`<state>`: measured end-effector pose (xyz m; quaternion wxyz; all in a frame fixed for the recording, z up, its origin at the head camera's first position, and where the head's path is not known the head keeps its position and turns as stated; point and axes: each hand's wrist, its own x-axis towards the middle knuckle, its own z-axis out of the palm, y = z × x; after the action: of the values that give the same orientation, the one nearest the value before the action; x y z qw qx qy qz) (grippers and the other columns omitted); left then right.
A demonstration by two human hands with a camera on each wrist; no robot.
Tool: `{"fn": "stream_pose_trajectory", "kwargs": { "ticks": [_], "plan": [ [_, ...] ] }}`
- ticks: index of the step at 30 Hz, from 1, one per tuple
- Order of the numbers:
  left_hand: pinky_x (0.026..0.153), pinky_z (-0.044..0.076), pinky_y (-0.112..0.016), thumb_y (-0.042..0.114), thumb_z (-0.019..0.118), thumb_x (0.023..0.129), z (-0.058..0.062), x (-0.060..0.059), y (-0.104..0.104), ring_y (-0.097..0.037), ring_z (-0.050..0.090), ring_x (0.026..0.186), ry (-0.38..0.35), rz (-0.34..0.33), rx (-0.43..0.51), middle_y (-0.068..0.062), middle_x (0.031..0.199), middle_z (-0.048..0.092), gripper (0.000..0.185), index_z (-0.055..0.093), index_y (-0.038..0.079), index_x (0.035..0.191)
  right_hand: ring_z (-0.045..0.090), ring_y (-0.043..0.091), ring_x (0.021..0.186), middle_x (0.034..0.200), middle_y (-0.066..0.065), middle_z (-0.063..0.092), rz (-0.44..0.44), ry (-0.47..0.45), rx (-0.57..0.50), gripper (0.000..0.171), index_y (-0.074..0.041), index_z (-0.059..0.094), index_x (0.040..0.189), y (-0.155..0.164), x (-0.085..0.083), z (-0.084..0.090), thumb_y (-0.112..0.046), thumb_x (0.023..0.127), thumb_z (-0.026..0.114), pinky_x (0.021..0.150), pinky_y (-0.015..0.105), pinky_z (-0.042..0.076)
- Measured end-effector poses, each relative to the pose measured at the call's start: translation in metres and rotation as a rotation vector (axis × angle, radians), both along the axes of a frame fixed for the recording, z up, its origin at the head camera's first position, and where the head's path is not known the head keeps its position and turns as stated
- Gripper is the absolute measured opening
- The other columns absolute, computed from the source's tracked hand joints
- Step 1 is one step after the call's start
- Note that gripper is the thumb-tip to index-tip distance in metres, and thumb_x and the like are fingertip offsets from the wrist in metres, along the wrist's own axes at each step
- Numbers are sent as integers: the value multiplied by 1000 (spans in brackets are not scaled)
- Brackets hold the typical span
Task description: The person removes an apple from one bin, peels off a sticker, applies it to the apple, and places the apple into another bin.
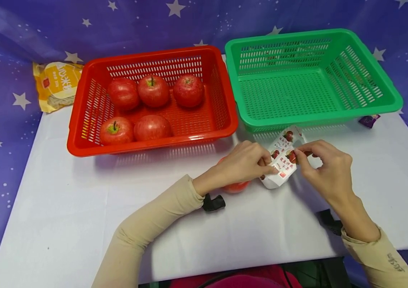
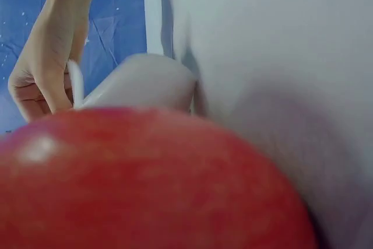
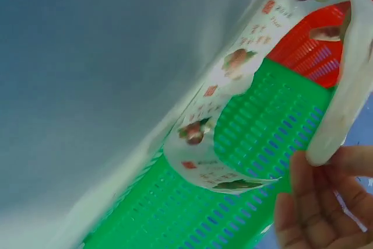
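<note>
A white paper strip of labels [image 1: 283,163], printed with red apples and red characters, curls between the two hands in the head view. My left hand [image 1: 244,161] pinches it near its lower left side with thumb and fingers. At its upper right edge, my right hand [image 1: 327,170] pinches it between thumb and forefinger. The right wrist view shows the strip [image 3: 236,65] looping down, one end in the right fingertips [image 3: 317,164]. A red apple [image 1: 237,187] sits on the table, partly hidden under the left wrist; it fills the lower left wrist view.
Behind the hands stands a red basket [image 1: 219,92] with several apples [image 1: 153,91]. Beside it on the right is a green basket [image 1: 290,94]. A yellow food packet [image 1: 58,86] lies at the far left, a small purple packet [image 1: 369,121] at the right.
</note>
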<state>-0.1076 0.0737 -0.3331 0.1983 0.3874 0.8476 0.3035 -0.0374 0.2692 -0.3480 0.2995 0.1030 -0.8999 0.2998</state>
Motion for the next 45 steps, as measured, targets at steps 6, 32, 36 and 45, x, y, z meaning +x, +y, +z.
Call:
{"fn": "stream_pose_trajectory", "kwargs": {
  "ticks": [6,32,36,45],
  "plan": [
    [81,44,-14,31,64,93,2,0,3,-7,59,98,16,-47,37,1,119,66,46,56,10,133,62,19,69,72,10,69,208,37,69,15,1,71,77,-1,2,-1,-10,85,64,78,8,41],
    [56,35,-12,31,58,97,-4,-1,1,1,49,63,-125,45,302,6,68,62,24,66,13,84,58,-18,83,68,15,67,184,30,-145,18,4,70,76,5,7,-1,-11,85,69,75,4,42],
    [69,45,-11,19,54,98,-2,-3,2,-1,63,79,-170,-39,282,0,96,73,25,65,12,120,59,-16,82,67,15,67,234,83,-157,26,6,70,76,5,7,-3,-17,88,67,75,5,43],
    [61,37,-11,10,61,93,-1,-1,6,-4,55,70,-23,-73,231,3,89,73,17,75,11,103,63,-5,76,69,4,69,392,84,-251,31,7,69,71,0,6,1,-19,87,70,76,8,46]
  ]
}}
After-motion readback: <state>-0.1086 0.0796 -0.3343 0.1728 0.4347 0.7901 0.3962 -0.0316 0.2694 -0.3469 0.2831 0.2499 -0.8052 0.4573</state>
